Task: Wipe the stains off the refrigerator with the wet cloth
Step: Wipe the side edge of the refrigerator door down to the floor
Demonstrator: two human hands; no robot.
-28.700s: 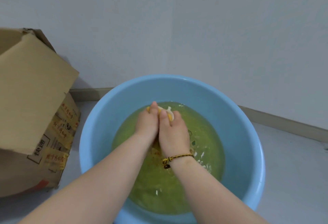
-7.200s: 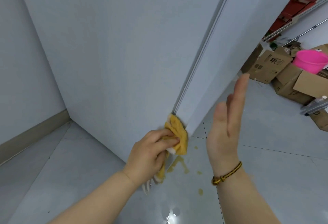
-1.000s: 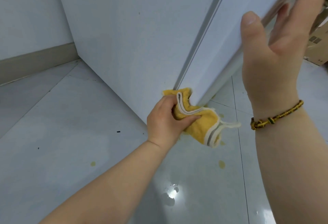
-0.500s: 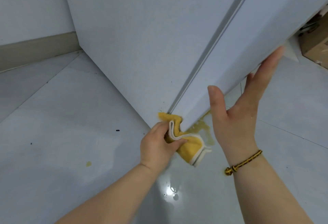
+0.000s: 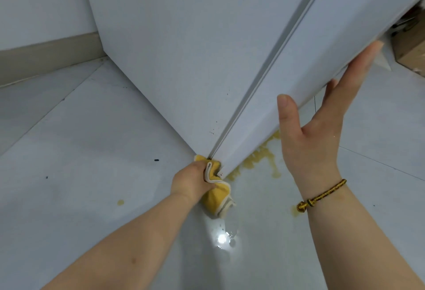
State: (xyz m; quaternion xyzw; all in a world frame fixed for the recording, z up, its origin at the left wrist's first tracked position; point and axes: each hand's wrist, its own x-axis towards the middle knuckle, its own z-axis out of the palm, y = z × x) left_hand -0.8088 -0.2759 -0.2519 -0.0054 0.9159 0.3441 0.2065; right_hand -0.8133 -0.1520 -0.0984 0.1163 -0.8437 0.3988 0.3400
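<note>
Head view, lower centre: left hand (image 5: 195, 180) bunched around wet cloth (image 5: 217, 194) at refrigerator (image 5: 184, 43) bottom corner, right hand (image 5: 317, 138) spread under door edge; best pressed firmly along the seam.

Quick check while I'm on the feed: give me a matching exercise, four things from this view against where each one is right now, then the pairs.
Things:
1. yellow cloth
2. right hand
3. braided bracelet
4. yellowish puddle

Places:
A. on the floor under the door's lower edge
B. bunched in the left hand at the refrigerator's bottom corner
C. around the right wrist
D. open, at the door's lower edge

Pairs: 1-B, 2-D, 3-C, 4-A
</note>
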